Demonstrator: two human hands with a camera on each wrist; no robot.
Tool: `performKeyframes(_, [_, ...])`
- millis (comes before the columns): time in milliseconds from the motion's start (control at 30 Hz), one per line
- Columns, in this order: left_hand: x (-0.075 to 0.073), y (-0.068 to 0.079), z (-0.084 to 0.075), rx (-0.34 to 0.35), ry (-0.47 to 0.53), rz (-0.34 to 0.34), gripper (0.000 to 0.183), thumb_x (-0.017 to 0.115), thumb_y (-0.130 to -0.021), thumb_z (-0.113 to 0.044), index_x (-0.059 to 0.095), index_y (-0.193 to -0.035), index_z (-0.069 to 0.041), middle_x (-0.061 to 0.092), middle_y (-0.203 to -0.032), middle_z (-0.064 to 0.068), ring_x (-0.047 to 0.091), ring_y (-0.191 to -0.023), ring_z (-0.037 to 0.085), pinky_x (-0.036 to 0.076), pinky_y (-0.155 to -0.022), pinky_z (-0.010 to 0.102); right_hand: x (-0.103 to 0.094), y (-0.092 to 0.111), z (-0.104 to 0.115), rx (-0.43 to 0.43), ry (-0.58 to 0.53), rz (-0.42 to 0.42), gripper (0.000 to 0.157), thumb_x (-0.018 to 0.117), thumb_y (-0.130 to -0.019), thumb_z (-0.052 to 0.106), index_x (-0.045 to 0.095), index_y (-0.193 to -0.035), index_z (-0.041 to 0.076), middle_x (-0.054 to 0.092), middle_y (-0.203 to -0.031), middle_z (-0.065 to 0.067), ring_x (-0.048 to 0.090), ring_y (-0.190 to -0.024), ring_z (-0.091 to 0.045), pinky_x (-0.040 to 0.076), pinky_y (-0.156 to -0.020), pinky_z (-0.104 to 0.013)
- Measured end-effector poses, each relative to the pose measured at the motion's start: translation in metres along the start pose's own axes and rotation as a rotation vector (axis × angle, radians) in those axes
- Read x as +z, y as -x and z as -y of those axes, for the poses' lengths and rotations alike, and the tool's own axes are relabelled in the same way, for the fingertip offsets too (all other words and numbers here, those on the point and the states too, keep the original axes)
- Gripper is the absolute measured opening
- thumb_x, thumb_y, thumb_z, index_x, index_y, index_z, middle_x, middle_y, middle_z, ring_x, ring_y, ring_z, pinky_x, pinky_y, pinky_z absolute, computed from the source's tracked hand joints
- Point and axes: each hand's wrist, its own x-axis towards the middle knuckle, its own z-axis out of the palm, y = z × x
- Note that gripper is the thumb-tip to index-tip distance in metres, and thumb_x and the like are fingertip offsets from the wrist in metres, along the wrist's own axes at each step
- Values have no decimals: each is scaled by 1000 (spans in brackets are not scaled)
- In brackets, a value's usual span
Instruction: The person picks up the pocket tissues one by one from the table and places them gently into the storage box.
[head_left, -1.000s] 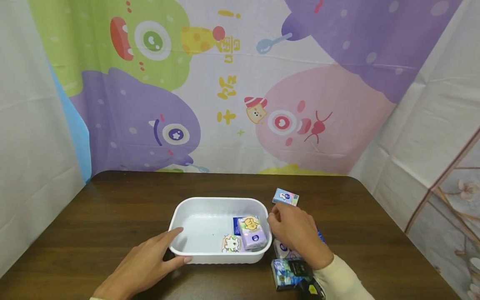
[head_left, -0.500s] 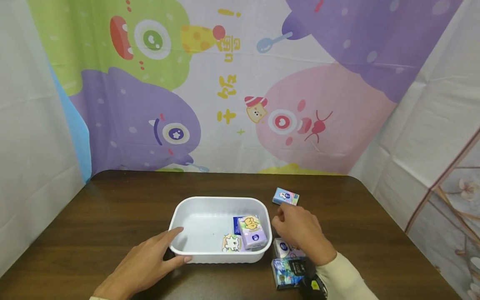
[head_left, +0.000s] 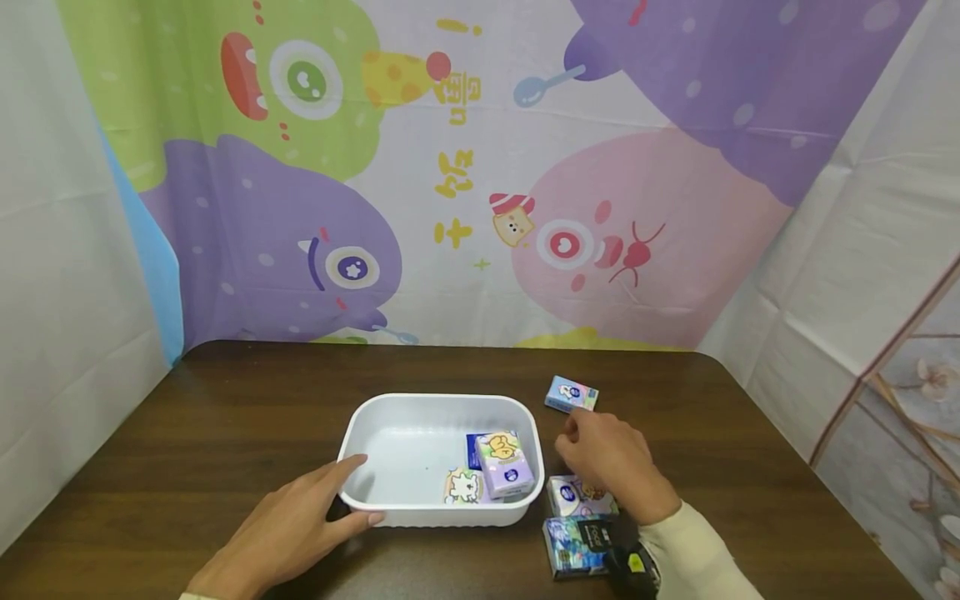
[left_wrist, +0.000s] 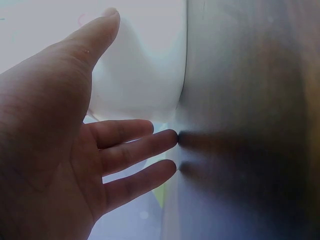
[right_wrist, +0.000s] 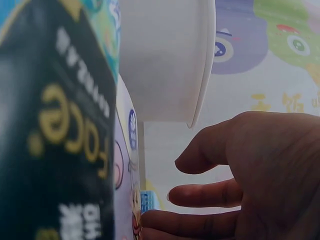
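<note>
A white plastic basin (head_left: 405, 454) stands on the table. Inside its right end lie a purple tissue pack (head_left: 504, 465) with a yellow cartoon, another pack with a white cartoon (head_left: 463, 487), and a dark blue piece partly covered. My left hand (head_left: 288, 517) rests at the basin's near left corner, thumb along the near rim, fingers extended toward the table in the left wrist view. Right of the basin, my right hand (head_left: 611, 458) hovers with nothing between its loosely bent fingers (right_wrist: 202, 194). Beneath and nearer me lie a white-purple tissue pack (head_left: 573, 497) and a blue-green tissue pack (head_left: 566, 546) with a black label.
A light blue tissue pack (head_left: 572, 393) lies beyond the right hand, behind the basin's right corner. Dark wood table (head_left: 255, 392) surrounds the basin. A printed cartoon curtain (head_left: 465, 292) hangs at the table's back edge, with cloth on both sides.
My right hand has drawn away from the basin's right rim, a little to the right, uncovering more of the white-purple tissue pack. The left hand and basin stay put.
</note>
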Motion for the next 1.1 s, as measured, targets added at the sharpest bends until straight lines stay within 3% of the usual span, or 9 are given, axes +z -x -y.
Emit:
performKeyframes(733, [0, 0, 0, 3, 5, 0, 82, 61, -83, -75, 57, -141, -17, 61, -136, 11, 60, -120, 33, 49, -90, 58, -2, -5, -15, 16, 6, -58, 24, 65, -84, 30, 69, -100, 13, 68, -96, -7, 61, -79, -26, 50, -62, -48])
performKeyframes(1100, [0, 1, 0, 6, 4, 2, 80, 63, -83, -72, 57, -141, -18, 61, -136, 9, 61, -120, 31, 50, -91, 56, -5, -6, -22, 45, 29, -73, 38, 67, -85, 33, 68, -113, 7, 66, -101, -12, 63, -86, -31, 51, -68, -54])
